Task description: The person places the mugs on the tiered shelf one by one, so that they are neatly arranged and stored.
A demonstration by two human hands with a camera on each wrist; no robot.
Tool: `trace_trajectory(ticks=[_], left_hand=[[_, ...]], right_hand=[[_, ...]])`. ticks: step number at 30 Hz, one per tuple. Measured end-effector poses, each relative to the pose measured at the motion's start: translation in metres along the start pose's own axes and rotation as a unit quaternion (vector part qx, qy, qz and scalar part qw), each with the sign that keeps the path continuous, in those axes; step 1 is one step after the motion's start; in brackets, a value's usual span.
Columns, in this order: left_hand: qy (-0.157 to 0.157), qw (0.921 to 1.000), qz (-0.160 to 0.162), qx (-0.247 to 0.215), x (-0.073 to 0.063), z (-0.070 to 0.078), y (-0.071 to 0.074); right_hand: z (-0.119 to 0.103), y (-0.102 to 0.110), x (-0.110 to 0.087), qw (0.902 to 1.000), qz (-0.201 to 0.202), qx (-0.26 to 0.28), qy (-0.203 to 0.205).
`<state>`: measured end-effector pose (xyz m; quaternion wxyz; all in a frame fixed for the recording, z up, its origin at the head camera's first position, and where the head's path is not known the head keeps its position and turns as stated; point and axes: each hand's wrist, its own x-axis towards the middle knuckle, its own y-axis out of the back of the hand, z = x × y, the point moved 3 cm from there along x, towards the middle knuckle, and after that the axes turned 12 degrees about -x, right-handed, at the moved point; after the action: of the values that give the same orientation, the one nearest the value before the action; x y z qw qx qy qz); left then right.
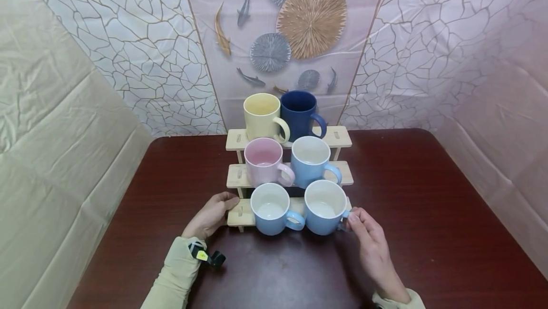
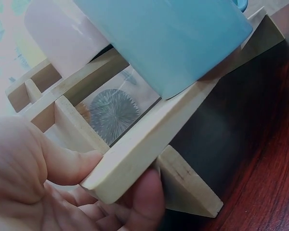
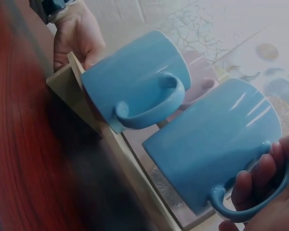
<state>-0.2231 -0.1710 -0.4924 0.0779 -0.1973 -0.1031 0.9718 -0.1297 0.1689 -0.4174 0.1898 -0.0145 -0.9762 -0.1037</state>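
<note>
A light wooden three-step rack (image 1: 240,213) holds mugs in pairs. My left hand (image 1: 210,216) grips the left end of its lowest step; in the left wrist view the thumb (image 2: 74,166) lies on top of the board and fingers are below. My right hand (image 1: 373,247) holds the handle of the right front blue mug (image 1: 322,218), with fingertips through the handle in the right wrist view. This mug is at the right part of the lowest step; whether its base touches the board I cannot tell. Beside it stands another blue mug (image 1: 267,221), handle toward the right.
On the middle step stand a pink mug (image 1: 261,173) and a light blue mug (image 1: 306,171). The top step bears a yellow mug (image 1: 259,125) and a dark blue mug (image 1: 295,125). The rack stands on a dark red-brown table (image 1: 428,214), with patterned cloth (image 1: 150,37) behind.
</note>
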Motion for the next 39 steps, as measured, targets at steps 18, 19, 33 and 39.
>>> trace_trajectory(ticks=[18,19,33,39], left_hand=[[0.0,1.0,0.004,-0.002,-0.002,-0.001,-0.001],[0.001,1.0,0.004,-0.003,-0.003,-0.001,0.0],[-0.003,0.9999,0.007,-0.007,-0.003,-0.002,0.0],[-0.007,0.9998,0.018,-0.003,-0.003,-0.001,0.0]], right_hand=[[0.01,-0.007,0.001,0.9988,0.016,-0.017,-0.042],[0.011,-0.007,0.001,0.9987,0.017,-0.016,-0.044],[0.017,-0.005,0.002,0.9956,0.001,-0.054,-0.077],[0.014,0.002,0.006,0.9895,-0.03,-0.125,-0.067]])
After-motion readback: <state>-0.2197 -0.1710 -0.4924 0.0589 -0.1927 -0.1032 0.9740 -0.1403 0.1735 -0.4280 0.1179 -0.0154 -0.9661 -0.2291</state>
